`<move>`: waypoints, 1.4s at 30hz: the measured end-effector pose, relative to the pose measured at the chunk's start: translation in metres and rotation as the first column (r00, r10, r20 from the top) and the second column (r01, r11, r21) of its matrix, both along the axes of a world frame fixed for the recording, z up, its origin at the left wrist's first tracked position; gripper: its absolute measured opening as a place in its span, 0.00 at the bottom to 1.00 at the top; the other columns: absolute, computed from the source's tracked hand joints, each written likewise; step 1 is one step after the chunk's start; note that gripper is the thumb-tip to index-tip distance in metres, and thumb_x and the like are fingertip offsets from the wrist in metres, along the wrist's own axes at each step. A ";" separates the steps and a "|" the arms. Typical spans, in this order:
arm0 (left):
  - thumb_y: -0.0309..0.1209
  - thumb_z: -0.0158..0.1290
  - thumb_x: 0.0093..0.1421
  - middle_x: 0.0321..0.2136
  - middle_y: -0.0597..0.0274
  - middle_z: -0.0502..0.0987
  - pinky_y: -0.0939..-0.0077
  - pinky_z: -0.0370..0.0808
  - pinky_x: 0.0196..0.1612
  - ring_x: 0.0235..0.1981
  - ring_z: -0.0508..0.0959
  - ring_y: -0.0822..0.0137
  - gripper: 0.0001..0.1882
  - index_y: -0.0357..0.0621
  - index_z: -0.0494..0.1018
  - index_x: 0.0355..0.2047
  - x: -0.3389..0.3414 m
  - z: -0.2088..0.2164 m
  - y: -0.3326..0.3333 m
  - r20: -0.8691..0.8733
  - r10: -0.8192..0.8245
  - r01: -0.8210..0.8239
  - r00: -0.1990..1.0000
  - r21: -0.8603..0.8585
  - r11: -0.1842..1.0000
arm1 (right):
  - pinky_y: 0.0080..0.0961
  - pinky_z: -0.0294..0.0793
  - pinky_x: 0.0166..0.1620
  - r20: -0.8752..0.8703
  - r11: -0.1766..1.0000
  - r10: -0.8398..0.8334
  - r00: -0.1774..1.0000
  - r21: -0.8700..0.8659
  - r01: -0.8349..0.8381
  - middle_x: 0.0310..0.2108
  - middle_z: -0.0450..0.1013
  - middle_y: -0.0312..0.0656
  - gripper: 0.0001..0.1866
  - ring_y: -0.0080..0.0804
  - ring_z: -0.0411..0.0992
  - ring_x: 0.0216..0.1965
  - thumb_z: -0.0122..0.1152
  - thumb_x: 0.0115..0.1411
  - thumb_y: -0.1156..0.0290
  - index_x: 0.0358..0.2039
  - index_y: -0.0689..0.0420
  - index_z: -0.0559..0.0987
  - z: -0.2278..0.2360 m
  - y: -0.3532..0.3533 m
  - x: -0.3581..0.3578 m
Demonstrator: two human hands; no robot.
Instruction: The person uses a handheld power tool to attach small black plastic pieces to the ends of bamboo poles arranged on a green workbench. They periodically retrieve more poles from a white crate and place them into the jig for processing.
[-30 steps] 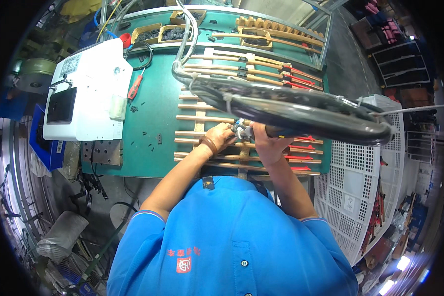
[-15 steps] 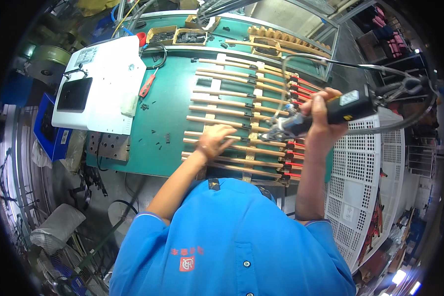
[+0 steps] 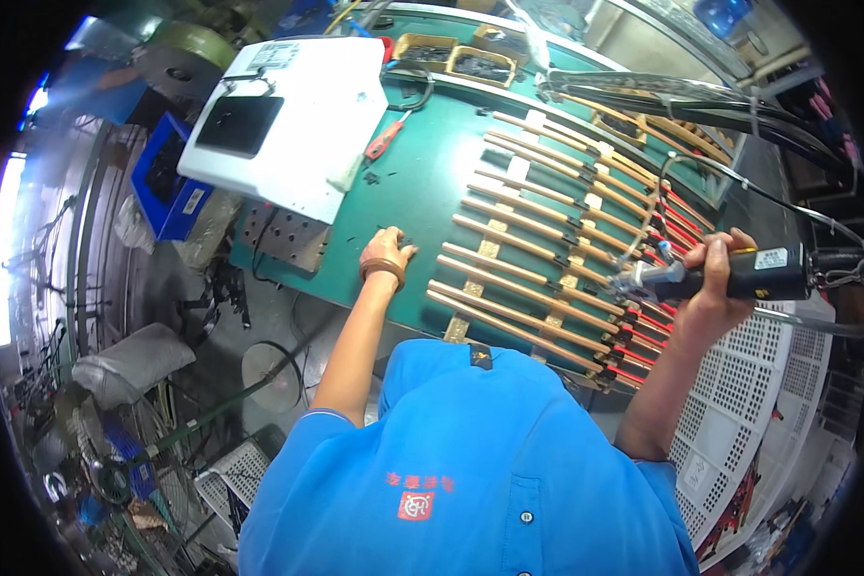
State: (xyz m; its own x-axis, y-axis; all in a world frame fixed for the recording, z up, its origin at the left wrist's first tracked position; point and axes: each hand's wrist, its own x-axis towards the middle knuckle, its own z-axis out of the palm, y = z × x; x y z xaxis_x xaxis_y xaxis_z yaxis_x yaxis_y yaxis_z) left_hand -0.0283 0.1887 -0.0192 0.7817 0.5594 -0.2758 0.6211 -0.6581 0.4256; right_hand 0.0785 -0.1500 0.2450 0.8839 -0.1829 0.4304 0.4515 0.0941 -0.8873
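Observation:
My right hand is wrapped round a black powered screwdriver, its silver front end pointing left over the wooden rods. The rods lie side by side in a wooden rack, with black fittings and red parts at their right ends. The screwdriver's tip is close to the black fittings, but I cannot tell whether it touches one. My left hand rests on the green tabletop, left of the rods, with bent fingers among small dark pieces; whatever they pinch is hidden. A brown bracelet circles that wrist.
A white machine stands at the left beside a red-handled screwdriver. Boxes of black parts sit at the back. A blue bin is far left. White perforated crates stand at the right. Cables and a hose hang at the right.
My left hand has left the rods and moved left onto the tabletop beside the small dark pieces. My right hand still holds the powered screwdriver over the rods' right part. The view has shifted.

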 end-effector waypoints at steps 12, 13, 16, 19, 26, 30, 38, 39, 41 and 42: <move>0.27 0.58 0.55 0.36 0.59 0.78 0.79 0.77 0.35 0.35 0.79 0.70 0.20 0.39 0.71 0.49 0.018 0.085 -0.087 0.126 0.114 0.119 0.985 -0.990 0.072 | 0.21 0.74 0.30 -0.030 1.000 0.005 1.000 0.023 -0.004 0.28 0.71 0.40 0.13 0.23 0.70 0.22 0.55 0.54 0.84 0.42 0.64 0.71 -0.002 0.000 -0.002; 0.26 0.57 0.56 0.38 0.59 0.77 0.78 0.77 0.35 0.35 0.79 0.69 0.20 0.40 0.71 0.50 0.019 0.085 -0.100 0.097 0.056 0.097 0.994 -0.995 -0.005 | 0.21 0.74 0.30 -0.032 0.999 0.009 0.999 0.031 -0.008 0.28 0.71 0.40 0.13 0.23 0.70 0.22 0.55 0.54 0.84 0.42 0.64 0.71 -0.003 0.000 -0.002; 0.24 0.57 0.57 0.39 0.61 0.77 0.77 0.79 0.37 0.38 0.79 0.67 0.21 0.42 0.69 0.51 0.022 0.070 -0.133 -0.021 0.030 -0.015 0.999 -0.983 -0.183 | 0.21 0.74 0.31 -0.058 0.999 0.023 0.998 0.039 -0.021 0.28 0.71 0.40 0.13 0.23 0.70 0.22 0.55 0.54 0.84 0.42 0.65 0.71 -0.005 0.003 -0.009; 0.21 0.58 0.54 0.37 0.60 0.78 0.77 0.80 0.38 0.37 0.80 0.67 0.21 0.42 0.70 0.49 0.026 0.054 -0.150 0.025 0.038 0.032 0.999 -0.982 -0.187 | 0.21 0.73 0.31 -0.084 1.000 0.003 0.996 0.023 -0.001 0.28 0.71 0.40 0.13 0.23 0.70 0.22 0.55 0.54 0.84 0.42 0.64 0.71 -0.007 0.002 -0.018; 0.21 0.58 0.55 0.33 0.61 0.78 0.77 0.80 0.37 0.36 0.80 0.68 0.15 0.39 0.70 0.43 0.027 0.038 -0.170 0.103 0.051 0.109 0.993 -0.987 -0.119 | 0.20 0.72 0.30 -0.128 0.995 0.049 0.991 0.093 -0.037 0.27 0.71 0.40 0.15 0.24 0.69 0.22 0.54 0.54 0.86 0.42 0.62 0.70 -0.020 0.002 -0.032; 0.24 0.59 0.55 0.36 0.60 0.78 0.78 0.79 0.38 0.36 0.80 0.68 0.18 0.37 0.70 0.46 0.028 0.039 -0.175 0.063 0.022 0.065 0.998 -0.991 -0.119 | 0.18 0.72 0.28 -0.144 0.995 0.047 0.988 0.090 -0.035 0.27 0.70 0.40 0.15 0.23 0.70 0.22 0.54 0.54 0.86 0.42 0.62 0.70 -0.023 0.002 -0.035; 0.21 0.58 0.55 0.33 0.58 0.79 0.81 0.78 0.34 0.31 0.79 0.72 0.13 0.37 0.74 0.42 0.027 0.043 -0.189 0.177 -0.014 0.177 0.984 -0.984 0.001 | 0.18 0.72 0.29 -0.153 0.995 0.047 0.987 0.093 -0.033 0.27 0.70 0.39 0.15 0.22 0.70 0.22 0.54 0.53 0.86 0.42 0.62 0.69 -0.024 0.005 -0.033; 0.20 0.57 0.55 0.31 0.58 0.79 0.80 0.78 0.34 0.31 0.79 0.72 0.10 0.36 0.74 0.38 0.027 0.047 -0.190 0.199 -0.012 0.199 0.980 -0.980 -0.016 | 0.18 0.72 0.29 -0.148 0.995 0.051 0.988 0.091 -0.038 0.27 0.70 0.39 0.15 0.22 0.70 0.22 0.54 0.53 0.86 0.42 0.62 0.69 -0.024 0.006 -0.033; 0.20 0.57 0.55 0.31 0.58 0.79 0.79 0.78 0.34 0.31 0.79 0.71 0.10 0.37 0.73 0.39 0.027 0.043 -0.193 0.207 -0.021 0.207 0.978 -0.977 0.047 | 0.18 0.72 0.29 -0.157 0.994 0.057 0.986 0.101 -0.041 0.27 0.70 0.39 0.15 0.23 0.70 0.22 0.54 0.53 0.86 0.42 0.62 0.69 -0.022 0.008 -0.033; 0.20 0.57 0.55 0.31 0.58 0.79 0.79 0.79 0.34 0.31 0.79 0.71 0.11 0.37 0.73 0.39 0.028 0.042 -0.194 0.210 -0.024 0.212 0.977 -0.974 0.079 | 0.18 0.72 0.29 -0.162 0.993 0.061 0.985 0.107 -0.044 0.27 0.70 0.39 0.15 0.23 0.70 0.22 0.54 0.53 0.86 0.42 0.62 0.69 -0.021 0.009 -0.033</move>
State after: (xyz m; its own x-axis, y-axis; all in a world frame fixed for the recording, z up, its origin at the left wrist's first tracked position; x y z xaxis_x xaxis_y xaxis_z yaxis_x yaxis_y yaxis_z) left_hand 0.0001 -0.0049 0.0224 0.8804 -0.2495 -0.4033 0.4708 0.3573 0.8067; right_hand 0.0456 -0.1410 0.2237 0.9507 -0.1695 0.2596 0.2920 0.2081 -0.9335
